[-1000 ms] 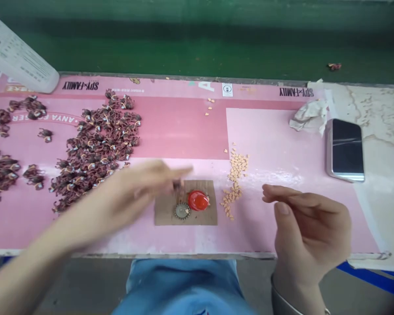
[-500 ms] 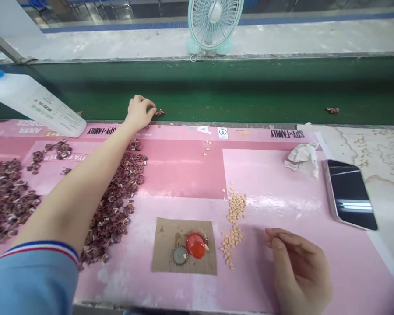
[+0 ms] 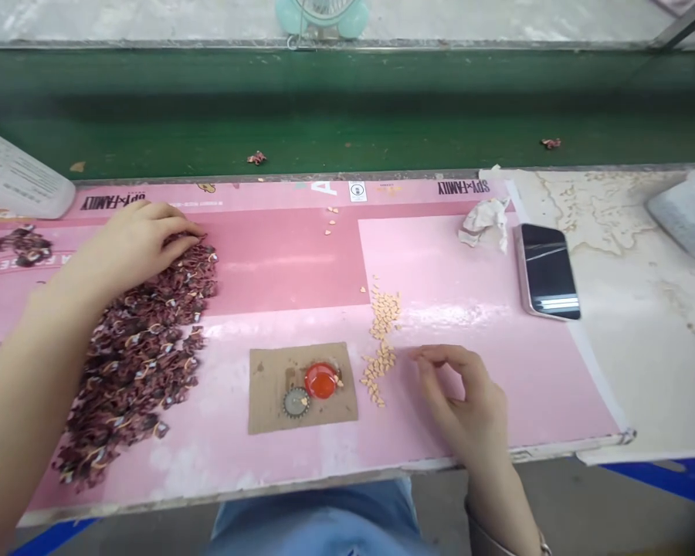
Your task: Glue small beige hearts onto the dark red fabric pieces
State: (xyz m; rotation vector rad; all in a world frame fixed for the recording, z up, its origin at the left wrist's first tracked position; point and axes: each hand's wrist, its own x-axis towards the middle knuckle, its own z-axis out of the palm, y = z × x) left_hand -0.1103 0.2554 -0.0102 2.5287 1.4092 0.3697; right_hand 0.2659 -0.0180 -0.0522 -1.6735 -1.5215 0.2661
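Observation:
My left hand [image 3: 139, 243] lies on the top end of a heap of dark maroon dried flower-like pieces [image 3: 139, 363], its fingers curled over them. Whether it grips any is hidden. My right hand [image 3: 457, 394] hovers just right of a strip of small peach-coloured chips [image 3: 379, 347], fingertips nearly touching them, with nothing visible between finger and thumb. On a cardboard square [image 3: 272, 394] sit a red bottle cap [image 3: 321, 381] and a grey crown cap [image 3: 296, 402], both below and left of that hand.
A pink printed mat [image 3: 283, 262] covers the bench, its front edge near my lap. A phone [image 3: 547, 272] and crumpled tissue [image 3: 485, 224] lie to the right. White bottles [image 3: 17, 177] stand at both sides. Beyond, a green belt [image 3: 347, 116] carries stray maroon pieces [image 3: 256, 158].
My left hand has come back from the green belt's edge onto the maroon heap. My right hand has shifted slightly towards the peach chips, and the view has tilted up.

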